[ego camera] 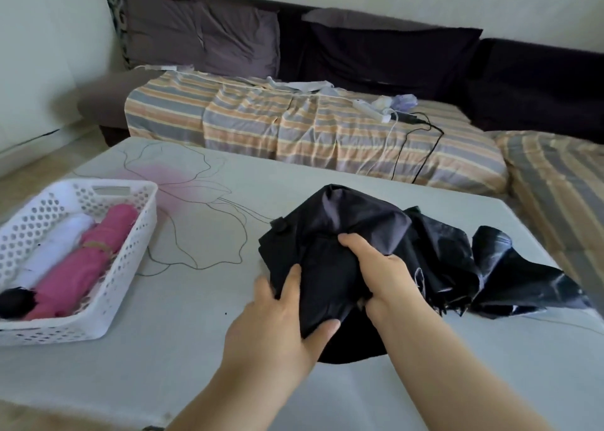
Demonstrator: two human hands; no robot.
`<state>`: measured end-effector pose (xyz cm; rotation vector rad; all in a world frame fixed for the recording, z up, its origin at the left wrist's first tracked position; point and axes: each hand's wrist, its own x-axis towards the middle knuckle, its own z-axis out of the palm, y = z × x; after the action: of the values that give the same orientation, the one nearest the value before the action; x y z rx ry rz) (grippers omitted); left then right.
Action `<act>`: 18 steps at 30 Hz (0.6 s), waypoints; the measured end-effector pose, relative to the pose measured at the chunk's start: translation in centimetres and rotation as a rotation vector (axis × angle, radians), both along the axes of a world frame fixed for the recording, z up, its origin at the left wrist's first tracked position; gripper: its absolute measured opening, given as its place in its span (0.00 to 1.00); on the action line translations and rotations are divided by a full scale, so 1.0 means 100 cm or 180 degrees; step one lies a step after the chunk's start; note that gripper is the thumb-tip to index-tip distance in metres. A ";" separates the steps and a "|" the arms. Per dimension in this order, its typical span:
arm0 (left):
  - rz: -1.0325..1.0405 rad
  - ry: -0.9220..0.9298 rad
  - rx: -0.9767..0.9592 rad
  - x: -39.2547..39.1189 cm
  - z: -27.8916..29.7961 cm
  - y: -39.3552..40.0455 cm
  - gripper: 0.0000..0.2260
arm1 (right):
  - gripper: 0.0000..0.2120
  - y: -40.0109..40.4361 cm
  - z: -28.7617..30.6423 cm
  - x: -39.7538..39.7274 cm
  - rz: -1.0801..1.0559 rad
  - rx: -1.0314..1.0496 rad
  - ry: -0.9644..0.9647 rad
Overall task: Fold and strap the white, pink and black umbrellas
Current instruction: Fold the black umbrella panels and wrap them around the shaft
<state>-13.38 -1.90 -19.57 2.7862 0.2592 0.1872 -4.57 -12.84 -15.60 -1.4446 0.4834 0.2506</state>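
Note:
The black umbrella (359,228) lies loose and crumpled on the pale table (183,316), its fabric spreading to the right. My left hand (277,319) grips the near left part of the fabric, thumb on top. My right hand (382,273) grips the bunched middle of the canopy. A strap with a round button shows at the umbrella's left edge. The pink umbrella (88,260) and the white umbrella (55,247) lie rolled side by side in a white perforated basket (130,260) at the left.
A black handle (16,301) pokes out at the basket's near end. Behind the table stands a sofa with a striped cover (294,130), dark cushions, a power strip (369,110) and cables.

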 end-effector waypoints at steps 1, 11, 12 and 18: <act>-0.0010 0.0091 -0.0212 0.001 0.000 -0.002 0.38 | 0.17 -0.004 0.001 -0.001 -0.0021 0.0051 -0.0002; 0.0301 -0.0091 -0.3758 0.019 0.013 -0.004 0.05 | 0.10 -0.042 -0.022 -0.012 0.0688 -0.0671 -0.1455; 0.0363 -0.0060 -0.4066 0.021 0.014 0.000 0.10 | 0.08 -0.047 -0.030 -0.012 0.0718 -0.1548 -0.1849; 0.0221 0.0573 -0.5102 0.034 0.028 0.026 0.31 | 0.28 -0.090 -0.045 0.010 0.0273 -0.1954 -0.0422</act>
<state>-9.97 0.73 -16.81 1.1961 0.3294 -0.2000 -3.61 -21.84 -20.06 -2.0690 0.4062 0.0711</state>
